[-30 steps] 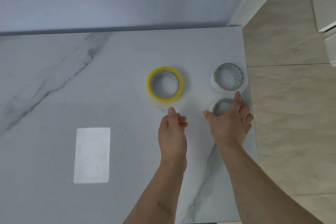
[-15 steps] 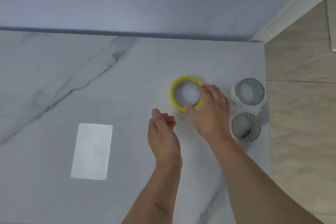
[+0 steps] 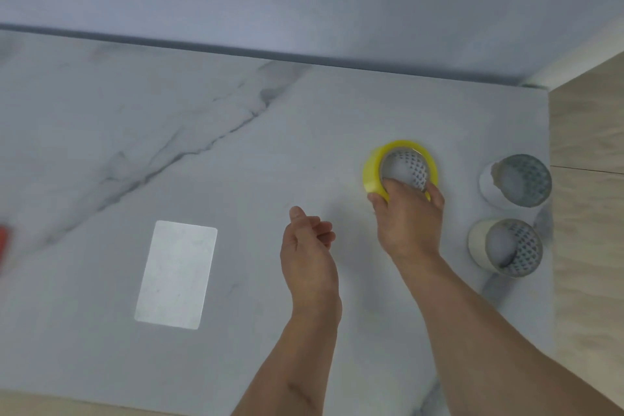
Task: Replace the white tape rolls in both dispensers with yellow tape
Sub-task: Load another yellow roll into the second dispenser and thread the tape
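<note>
I see my right hand (image 3: 407, 213) gripping the yellow tape roll (image 3: 373, 176) by its near rim, right of frame centre, tilted up off the surface (image 3: 202, 111). My left hand (image 3: 309, 246) hovers loosely curled, empty, just lower left.

Single head view only, nothing shared with a second camera. Looking steeply down and forward onto the marble tabletop (image 3: 202, 152), wall edge running along the top of frame. Sitting close above the tabletop, forearms entering from the bottom edge. Framing tilted, far tabletop edge sloping down to the right. Taking in the tabletop's right edge and a strip of wood floor (image 3: 587, 246) beyond it.
</note>
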